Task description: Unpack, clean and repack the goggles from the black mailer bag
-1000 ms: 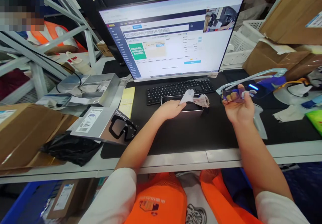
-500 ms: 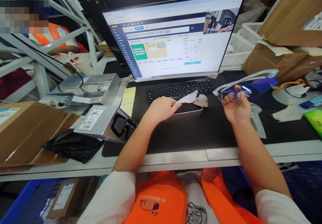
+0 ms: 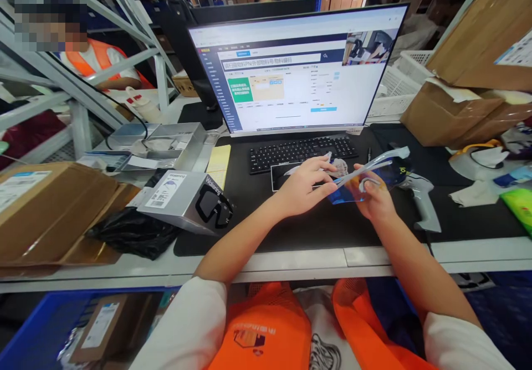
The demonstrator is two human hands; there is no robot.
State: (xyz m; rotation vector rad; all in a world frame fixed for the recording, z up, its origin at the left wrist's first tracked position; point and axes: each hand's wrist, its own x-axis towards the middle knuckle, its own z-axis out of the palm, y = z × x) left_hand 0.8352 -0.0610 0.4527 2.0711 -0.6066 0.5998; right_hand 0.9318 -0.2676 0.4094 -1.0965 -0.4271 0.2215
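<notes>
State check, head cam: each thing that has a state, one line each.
glasses: held in both hands above the black mat, temples unfolded
left hand: pinching a cloth against the lens
right hand: gripping the glasses from below
monitor: on, web form showing
silver box: closed, lying on its side
barcode scanner: lying on the mat, untouched
cardboard box: flaps open

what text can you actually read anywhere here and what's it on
"Wokening": side of the silver sunglasses box with a black sunglasses picture.
Large monitor: Chinese header line and green panel, too blurred to read.
White barcode label on that box: too small.
Brown cardboard box label: too small.
Orange vest logo: unreadable.
</notes>
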